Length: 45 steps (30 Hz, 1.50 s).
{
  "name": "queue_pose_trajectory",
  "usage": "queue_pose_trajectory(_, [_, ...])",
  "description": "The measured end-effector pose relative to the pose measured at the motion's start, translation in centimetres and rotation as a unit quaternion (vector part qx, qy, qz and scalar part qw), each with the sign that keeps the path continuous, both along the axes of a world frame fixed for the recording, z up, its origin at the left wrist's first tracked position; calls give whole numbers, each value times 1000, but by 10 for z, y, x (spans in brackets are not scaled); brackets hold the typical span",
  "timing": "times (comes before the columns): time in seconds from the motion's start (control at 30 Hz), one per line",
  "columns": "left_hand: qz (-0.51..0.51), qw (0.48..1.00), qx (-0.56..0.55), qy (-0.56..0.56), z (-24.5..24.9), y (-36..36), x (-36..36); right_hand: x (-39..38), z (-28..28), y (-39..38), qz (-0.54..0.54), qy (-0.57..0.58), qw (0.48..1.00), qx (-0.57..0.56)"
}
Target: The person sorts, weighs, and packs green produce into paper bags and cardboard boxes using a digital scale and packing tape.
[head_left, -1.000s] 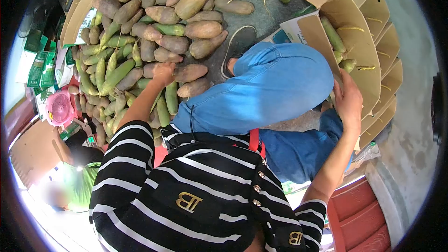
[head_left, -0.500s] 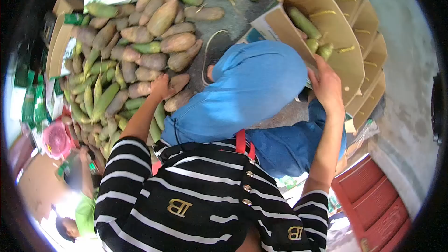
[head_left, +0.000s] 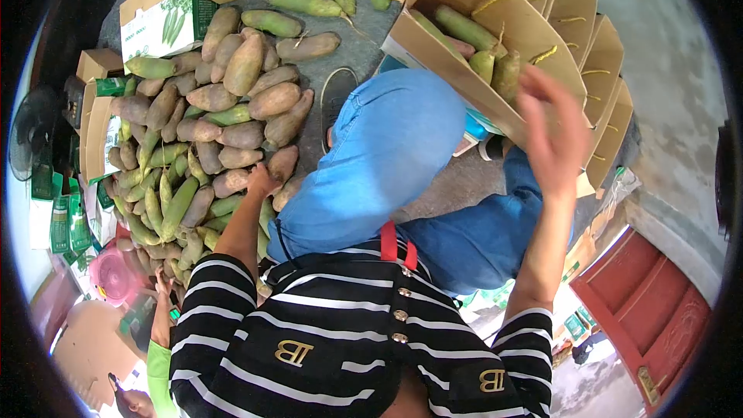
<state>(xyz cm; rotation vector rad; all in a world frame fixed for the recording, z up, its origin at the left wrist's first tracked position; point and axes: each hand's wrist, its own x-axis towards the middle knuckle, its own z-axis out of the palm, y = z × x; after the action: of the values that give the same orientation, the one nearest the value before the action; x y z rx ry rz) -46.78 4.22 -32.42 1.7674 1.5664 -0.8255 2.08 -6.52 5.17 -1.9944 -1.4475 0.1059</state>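
Observation:
My left hand (head_left: 263, 180) is at the right edge of a pile of radishes, its fingers curled against a short reddish-brown radish (head_left: 283, 162). Part of its grip is hidden. My right hand (head_left: 553, 139) is raised in front of an open cardboard box (head_left: 534, 11), fingers apart, slightly blurred and holding nothing. Inside that box lie several green radishes (head_left: 467, 29), some with tails pointing up. Under and around my left hand the pile mixes reddish-brown roots (head_left: 244, 62) with long green ones (head_left: 179, 207).
More cardboard boxes with yellow rope handles (head_left: 607, 73) stand nested behind the packed one. A printed box (head_left: 166, 22) is at the far left. My blue-trousered knee (head_left: 395, 131) lies between pile and box. Another person's arm (head_left: 161, 317) and a pink basket (head_left: 114, 275) are at lower left.
My right hand has lifted from the box's near edge, its fingers now spread. My left hand stays by the same radish. The view has shifted, showing more of the box's inside.

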Motion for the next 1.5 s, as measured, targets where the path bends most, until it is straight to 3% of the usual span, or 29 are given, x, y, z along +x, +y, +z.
queue_pose_trajectory(0.03, [24,999,15,-36,-7,-3,-8,-13,23,-6,-21,47,996,72])
queue_pose_trajectory(0.13, [15,1000,0,-6,19,1,10,-36,85,-44,31,87,976,195])
queue_pose_trajectory(0.17, [-15,1000,0,-10,25,3,13,-33,113,-46,128,60,964,226])
queue_pose_trajectory(0.27, [-34,998,-29,-44,42,14,25,-30,142,-66,272,26,921,279])
queue_pose_trajectory(0.4, [144,950,-154,-231,79,44,29,-38,144,-78,256,37,925,278])
queue_pose_trajectory(0.47, [263,876,-271,-300,160,53,73,-38,146,-86,245,40,928,277])
queue_pose_trajectory(0.53, [169,928,-188,-274,198,78,93,-35,149,-93,235,41,932,274])
queue_pose_trajectory(0.6, [95,944,-29,-316,203,103,88,-32,150,-99,230,39,933,273])
queue_pose_trajectory(0.67, [88,919,56,-380,276,99,146,-31,152,-104,229,40,933,273])
queue_pose_trajectory(0.77, [-31,859,181,-479,343,92,215,-30,153,-111,222,46,933,281])
queue_pose_trajectory(0.93, [-297,728,328,-524,383,87,337,-30,155,-119,223,46,932,283])
queue_pose_trajectory(1.0, [-397,638,347,-560,376,83,384,-31,155,-121,221,46,932,284])
queue_pose_trajectory(1.07, [-425,721,248,-488,388,65,406,-31,156,-124,216,48,933,284])
queue_pose_trajectory(1.17, [-458,756,187,-428,359,71,425,-29,156,-129,212,51,932,289])
queue_pose_trajectory(1.27, [-456,769,181,-409,360,72,427,-29,157,-134,209,52,930,297])
queue_pose_trajectory(1.43, [-461,735,221,-446,397,56,422,-30,157,-135,209,60,932,291])
queue_pose_trajectory(1.5, [-420,724,227,-497,412,40,425,-31,157,-136,210,61,930,295])
